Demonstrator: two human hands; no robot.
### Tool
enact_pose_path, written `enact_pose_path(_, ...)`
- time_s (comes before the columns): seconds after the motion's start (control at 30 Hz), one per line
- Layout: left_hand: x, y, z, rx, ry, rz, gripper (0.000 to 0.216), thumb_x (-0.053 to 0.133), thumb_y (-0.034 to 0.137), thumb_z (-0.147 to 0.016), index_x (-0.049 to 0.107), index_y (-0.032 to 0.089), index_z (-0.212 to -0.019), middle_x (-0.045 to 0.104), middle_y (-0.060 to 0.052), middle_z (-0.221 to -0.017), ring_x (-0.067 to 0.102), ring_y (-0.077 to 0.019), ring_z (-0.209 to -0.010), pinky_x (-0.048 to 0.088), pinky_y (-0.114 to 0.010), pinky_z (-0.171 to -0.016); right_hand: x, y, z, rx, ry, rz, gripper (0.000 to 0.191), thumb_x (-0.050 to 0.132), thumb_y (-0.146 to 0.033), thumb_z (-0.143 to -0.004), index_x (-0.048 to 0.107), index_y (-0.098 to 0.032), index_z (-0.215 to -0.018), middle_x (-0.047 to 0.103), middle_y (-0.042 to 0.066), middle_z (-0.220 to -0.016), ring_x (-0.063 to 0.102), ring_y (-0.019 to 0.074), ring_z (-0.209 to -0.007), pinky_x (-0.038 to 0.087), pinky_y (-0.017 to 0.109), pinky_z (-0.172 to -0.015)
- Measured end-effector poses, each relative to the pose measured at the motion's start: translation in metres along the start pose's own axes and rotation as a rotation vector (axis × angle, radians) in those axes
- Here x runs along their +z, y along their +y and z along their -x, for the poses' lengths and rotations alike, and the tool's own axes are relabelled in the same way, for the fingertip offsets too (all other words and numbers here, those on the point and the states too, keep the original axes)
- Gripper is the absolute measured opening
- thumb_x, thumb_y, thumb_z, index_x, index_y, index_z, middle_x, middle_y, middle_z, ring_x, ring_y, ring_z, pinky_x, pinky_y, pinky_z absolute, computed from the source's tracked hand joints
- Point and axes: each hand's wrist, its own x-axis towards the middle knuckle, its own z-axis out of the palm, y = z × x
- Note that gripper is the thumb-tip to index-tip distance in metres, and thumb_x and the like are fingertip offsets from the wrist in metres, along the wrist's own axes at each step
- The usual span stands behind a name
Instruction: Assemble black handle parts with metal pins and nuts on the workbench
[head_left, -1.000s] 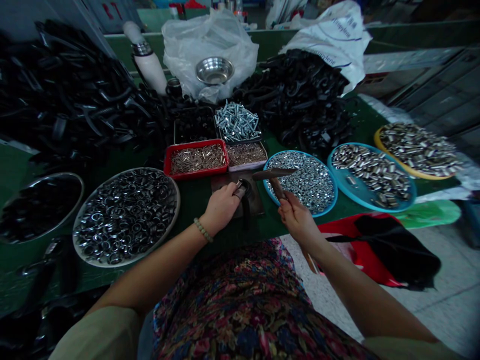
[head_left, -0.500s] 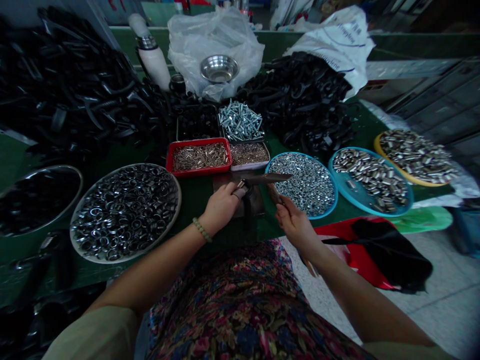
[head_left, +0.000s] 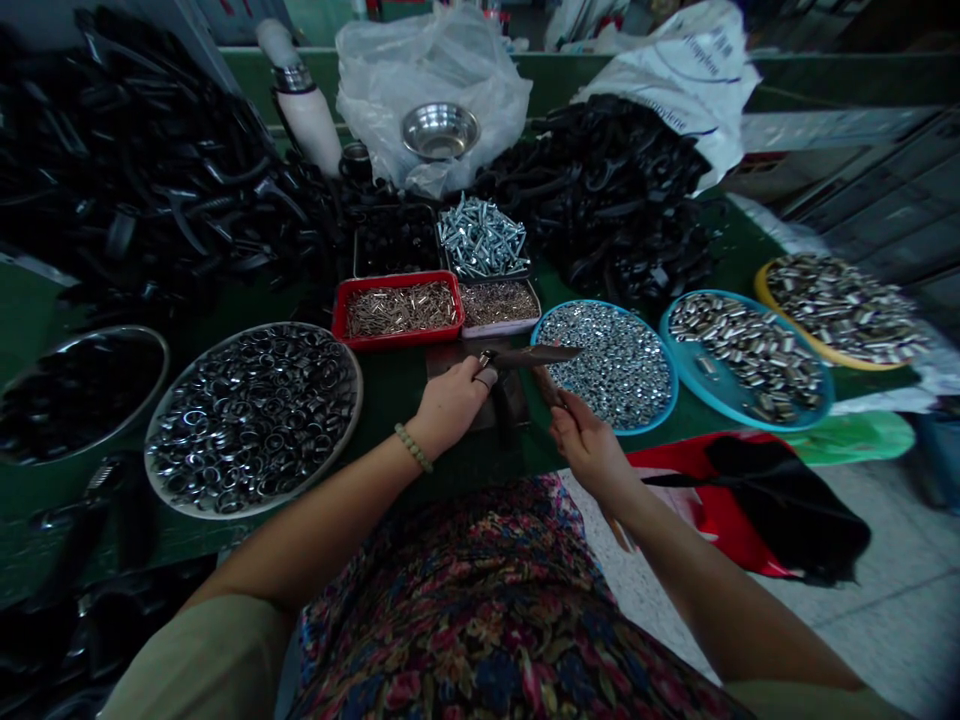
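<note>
left hand (head_left: 451, 405) gripping a small part (head_left: 486, 358), right hand (head_left: 592, 448) clenching a hammer (head_left: 538, 355); from the left, red tray (head_left: 397, 342) of pins (head_left: 405, 309) at eleven o'clock, pale tray (head_left: 159, 487) of rings (head_left: 255, 415) at nine.

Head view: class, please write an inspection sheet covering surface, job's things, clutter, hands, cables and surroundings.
Surface: green bench, with a dark metal plate on it.
Job's things: hammer, its head beside a small metal piece; whether they touch is hard to tell.
Clutter: red tray of pins, dark rings, small shiny parts, pile of black parts.
Hands: left hand holds the small metal piece; right hand grips the hammer's handle.
Cables: nothing seen.
Surroundings: flask, clear plastic bag and white printed sack toward the back.
</note>
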Motion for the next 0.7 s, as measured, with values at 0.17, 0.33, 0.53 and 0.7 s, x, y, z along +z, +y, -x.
enact_pose_path(0.17,0.0021,-0.0023,-0.0016,-0.010,0.001,0.025,0.025,0.043,0.029,-0.095,0.061,0.024,-0.113,0.059,-0.006,-0.107,0.056,-0.0202,-0.093,0.039,-0.028,-0.065,0.0021,-0.0002,0.0012,-0.003,0.007,0.001,0.041,0.039,-0.045,-0.095,0.056,-0.018,-0.122,0.065,0.006,-0.073,0.065,0.0211,-0.070,0.051,0.031,-0.059)
enact_pose_path(0.33,0.0078,-0.0045,-0.0053,0.024,0.049,0.032,0.024,0.045,0.026,-0.095,0.061,0.024,-0.113,0.063,-0.006,-0.105,0.056,-0.0214,-0.094,0.043,-0.030,-0.074,0.0023,-0.0023,0.0020,0.002,0.005,-0.002,0.041,0.039,-0.045,-0.095,0.056,-0.018,-0.121,0.065,0.006,-0.073,0.065,0.0205,-0.070,0.050,0.030,-0.059)
enact_pose_path(0.53,0.0043,-0.0038,-0.0041,0.030,0.064,0.016,0.029,0.040,0.023,-0.096,0.056,0.025,-0.120,0.067,-0.005,-0.093,0.056,-0.0217,-0.090,0.043,-0.029,-0.069,-0.0029,-0.0060,0.0009,-0.006,0.012,-0.010,0.043,0.037,-0.045,-0.096,0.053,-0.016,-0.124,0.064,0.006,-0.073,0.063,0.0190,-0.067,0.048,0.028,-0.056)
enact_pose_path(0.7,-0.0016,0.0002,0.0000,0.100,0.005,0.036,0.037,0.042,0.019,-0.095,0.047,0.027,-0.131,0.065,-0.009,-0.110,0.055,-0.0224,-0.100,0.046,-0.028,-0.069,-0.0054,-0.0050,0.0012,0.002,0.013,-0.003,0.042,0.037,-0.045,-0.096,0.054,-0.016,-0.122,0.065,0.005,-0.073,0.062,0.0174,-0.064,0.048,0.027,-0.055)
